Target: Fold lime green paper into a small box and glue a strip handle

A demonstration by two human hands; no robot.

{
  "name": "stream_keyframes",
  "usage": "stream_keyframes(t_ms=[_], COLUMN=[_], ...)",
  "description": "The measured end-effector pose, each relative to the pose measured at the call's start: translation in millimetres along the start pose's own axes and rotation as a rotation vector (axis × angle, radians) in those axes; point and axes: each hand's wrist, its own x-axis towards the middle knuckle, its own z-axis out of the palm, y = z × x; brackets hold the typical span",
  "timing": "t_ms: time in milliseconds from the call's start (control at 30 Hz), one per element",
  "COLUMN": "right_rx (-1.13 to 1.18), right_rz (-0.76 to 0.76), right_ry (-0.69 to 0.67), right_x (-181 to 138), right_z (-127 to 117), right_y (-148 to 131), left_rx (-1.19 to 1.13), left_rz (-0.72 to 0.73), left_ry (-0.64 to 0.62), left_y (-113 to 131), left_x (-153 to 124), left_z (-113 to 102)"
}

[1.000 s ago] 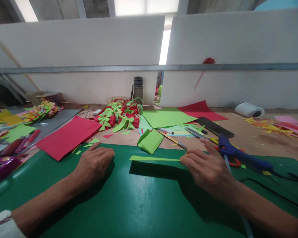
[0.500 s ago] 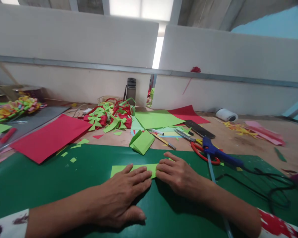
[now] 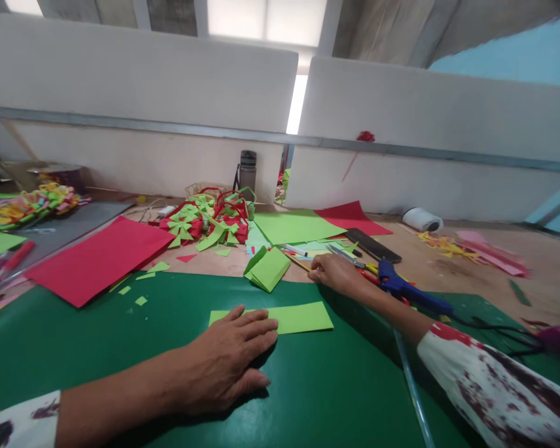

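Observation:
A folded strip of light green paper (image 3: 303, 317) lies flat on the green mat. My left hand (image 3: 242, 342) rests on its left part, fingers stretched out and thumb apart. Beyond the strip, my right hand (image 3: 333, 272) has its fingers closed at the near end of a yellow pencil (image 3: 299, 264), which still lies on the table; the fingers cover that end. A folded piece of green paper (image 3: 267, 269) sits just left of the pencil. Close to the right hand are scissors (image 3: 343, 254) with red and yellow handles, partly hidden by the arm.
A blue glue gun (image 3: 408, 289) with a cord and a clear glue stick (image 3: 413, 386) lies on the right. Red paper (image 3: 102, 258), green sheets (image 3: 298, 225), a black phone (image 3: 373, 244), red-green paper crafts (image 3: 214, 218) and a bottle (image 3: 247, 171) stand or lie farther back.
My right hand has left the green strip and moved forward to the pencil, uncovering the strip's right end. My left hand stays on the paper.

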Motion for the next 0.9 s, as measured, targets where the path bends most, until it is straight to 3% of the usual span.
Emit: stream_keyframes(t_ms=[167, 433, 633, 900], right_rx=[0.015, 0.101, 0.224, 0.343], right_rz=[0.025, 0.072, 0.005, -0.142], right_ry=[-0.044, 0.153, 0.297, 0.355], right_x=[-1, -29, -48, -69], right_z=[-6, -27, -24, -15], right_y=[1, 27, 27, 10], left_rx=[0.078, 0.199, 0.257, 0.197], left_rz=[-0.002, -0.036, -0.124, -0.248], left_ry=[0.12, 0.295, 0.289, 0.246], left_y=[-2, -13, 2, 8], left_x=[4, 14, 39, 53], left_z=[3, 21, 26, 14])
